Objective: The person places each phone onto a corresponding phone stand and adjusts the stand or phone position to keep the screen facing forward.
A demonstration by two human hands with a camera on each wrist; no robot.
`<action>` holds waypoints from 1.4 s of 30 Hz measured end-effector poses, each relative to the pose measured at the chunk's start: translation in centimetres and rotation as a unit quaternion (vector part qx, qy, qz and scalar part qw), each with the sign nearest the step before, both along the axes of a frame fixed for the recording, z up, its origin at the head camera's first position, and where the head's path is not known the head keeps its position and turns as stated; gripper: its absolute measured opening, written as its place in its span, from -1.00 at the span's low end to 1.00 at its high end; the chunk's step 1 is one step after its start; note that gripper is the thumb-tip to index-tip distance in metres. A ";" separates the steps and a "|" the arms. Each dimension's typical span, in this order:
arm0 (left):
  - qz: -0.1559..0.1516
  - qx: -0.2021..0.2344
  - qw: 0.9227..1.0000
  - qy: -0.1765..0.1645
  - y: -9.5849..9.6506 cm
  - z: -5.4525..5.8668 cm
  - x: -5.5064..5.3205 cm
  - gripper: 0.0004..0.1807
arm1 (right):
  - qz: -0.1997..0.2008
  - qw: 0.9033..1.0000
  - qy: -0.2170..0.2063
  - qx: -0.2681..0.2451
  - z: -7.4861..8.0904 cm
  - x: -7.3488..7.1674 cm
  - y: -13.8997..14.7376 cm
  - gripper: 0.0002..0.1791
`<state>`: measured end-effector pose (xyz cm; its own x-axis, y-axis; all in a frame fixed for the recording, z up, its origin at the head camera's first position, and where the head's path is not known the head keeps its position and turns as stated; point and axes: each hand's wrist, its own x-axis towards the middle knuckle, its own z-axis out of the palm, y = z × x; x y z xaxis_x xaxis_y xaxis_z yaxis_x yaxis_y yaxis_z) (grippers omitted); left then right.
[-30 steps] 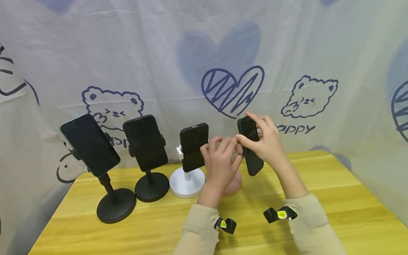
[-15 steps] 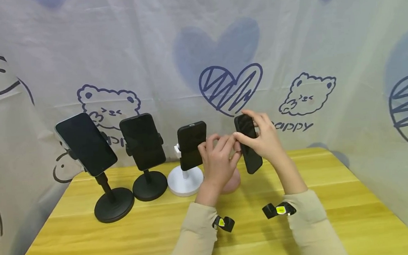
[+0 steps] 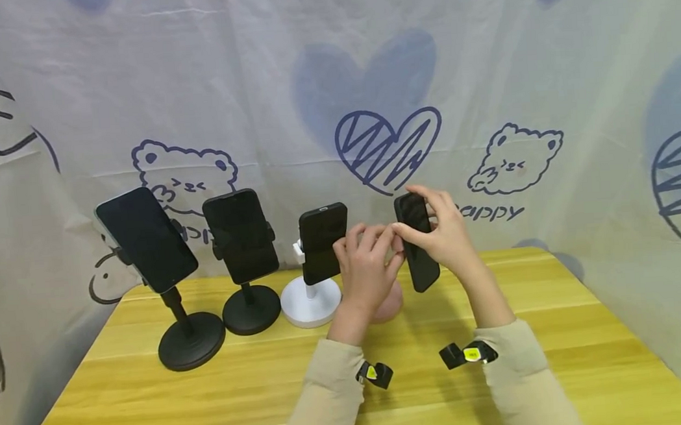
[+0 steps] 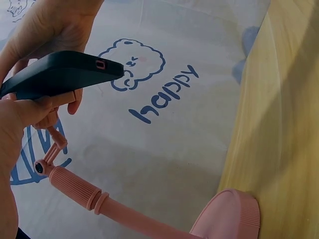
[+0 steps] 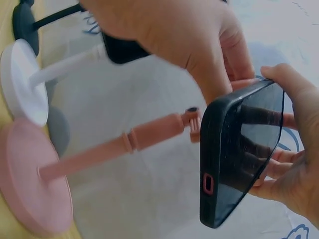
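My right hand (image 3: 448, 235) grips a smartphone (image 3: 421, 259) in a dark case by its edges, thumb on one side and fingers on the other. The phone stands on edge, tilted, with its charging port (image 4: 100, 64) facing the left wrist camera. Just behind it is the clamp (image 4: 65, 98) of a pink phone stand (image 5: 99, 155), pinched by my left hand (image 3: 365, 269). In the head view that hand hides most of the stand; its round base (image 3: 390, 304) shows on the table. In the right wrist view the phone covers part of the clamp.
Left of my hands stand a white phone stand (image 3: 309, 303) and two black phone stands (image 3: 192, 342), each bearing a dark-screened phone (image 3: 149, 240). The white one is close beside my left hand. A printed curtain (image 3: 268, 80) hangs behind the wooden table (image 3: 258, 393).
The head view shifts slightly. Both hands, the phone and the pink stand keep almost the same places relative to each other.
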<state>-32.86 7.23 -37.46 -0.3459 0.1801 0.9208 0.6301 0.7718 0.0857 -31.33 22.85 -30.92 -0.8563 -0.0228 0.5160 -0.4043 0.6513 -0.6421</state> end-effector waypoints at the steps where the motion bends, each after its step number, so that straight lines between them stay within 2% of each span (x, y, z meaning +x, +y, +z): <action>1: 0.001 0.000 1.000 -0.003 0.1 0.0 0.0 -0.81 | -0.002 1.000 0.000 -0.007 -0.1 0.1 -0.1 -0.22; 6: 0.009 0.001 1.000 -0.020 0.2 0.1 0.1 -0.85 | -0.009 0.999 0.011 -0.034 -0.3 0.1 -0.6 -0.21; 11: 0.014 -0.002 0.999 -0.032 0.3 0.2 0.1 -0.87 | -0.014 0.999 0.027 -0.033 -0.5 0.0 -0.8 -0.21; 16: 0.001 0.000 0.999 -0.044 0.4 0.2 0.2 -0.86 | -0.018 0.998 0.035 -0.038 -0.7 0.1 -0.7 -0.22; 20: -0.017 0.003 0.999 -0.046 0.5 0.3 0.3 -0.73 | -0.028 0.998 0.042 -0.041 -0.5 0.3 -0.5 -0.24; 26: -0.002 -0.001 0.999 -0.040 0.1 0.3 0.2 -0.69 | -0.030 0.999 0.031 -0.010 -0.1 0.2 -0.5 -0.21; 34: -0.004 0.002 1.000 -0.004 -0.1 0.3 0.0 -0.79 | -0.024 0.999 0.047 0.015 0.1 0.0 -0.4 -0.22; 42: 0.000 0.002 1.000 -0.005 -0.1 0.3 0.1 -0.79 | -0.024 0.998 0.049 0.027 0.2 0.1 -0.3 -0.23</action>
